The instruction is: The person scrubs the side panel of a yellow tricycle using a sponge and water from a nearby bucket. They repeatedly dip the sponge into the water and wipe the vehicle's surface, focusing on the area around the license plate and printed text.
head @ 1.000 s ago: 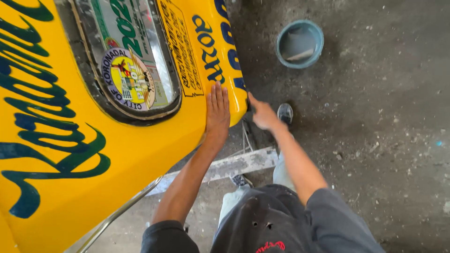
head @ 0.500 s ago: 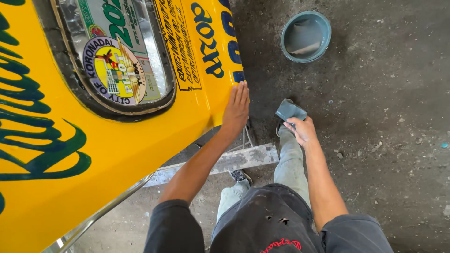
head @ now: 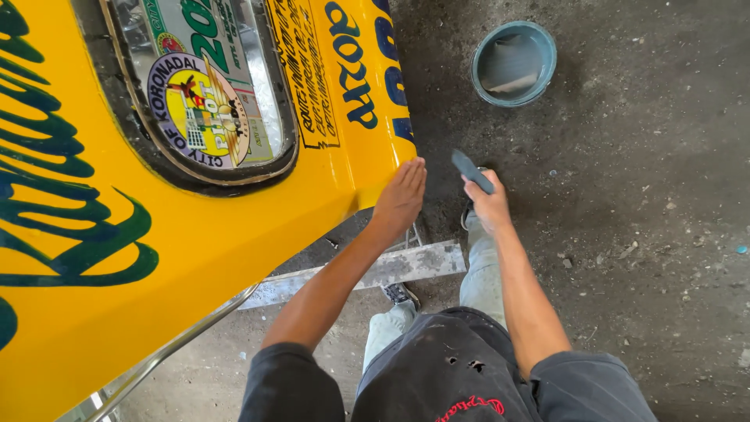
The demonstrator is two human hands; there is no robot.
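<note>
while the left hand (head: 400,197) lies flat, fingers together, on the yellow panel (head: 234,234) edge at centre frame, the right hand (head: 488,205) grips a grey sanding block (head: 472,170); it could slip and scuff the blue lettering (head: 351,66).

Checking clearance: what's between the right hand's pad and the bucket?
Head view: only bare, gritty concrete floor lies between the grey pad in the right hand and the bucket.

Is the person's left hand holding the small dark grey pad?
No: the left hand lies flat and open on the yellow panel, while the right hand grips the dark grey pad.
</note>
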